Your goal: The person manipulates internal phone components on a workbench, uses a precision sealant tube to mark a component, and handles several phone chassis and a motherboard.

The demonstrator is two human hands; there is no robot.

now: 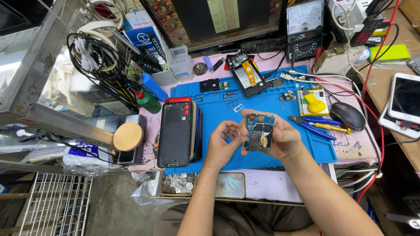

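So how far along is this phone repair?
Done: an opened phone lies on the blue mat, its circuit board out. In hand: the right hand holds that board; the left hand touches its edge. Left: the board isn't back in.

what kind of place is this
Most likely a phone repair bench. The right hand holds a bare circuit board over a blue work mat, an opened phone lies beyond, and a multimeter stands at the back.

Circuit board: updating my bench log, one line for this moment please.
right hand holds blue rectangular circuit board | left hand touches it | above blue mat
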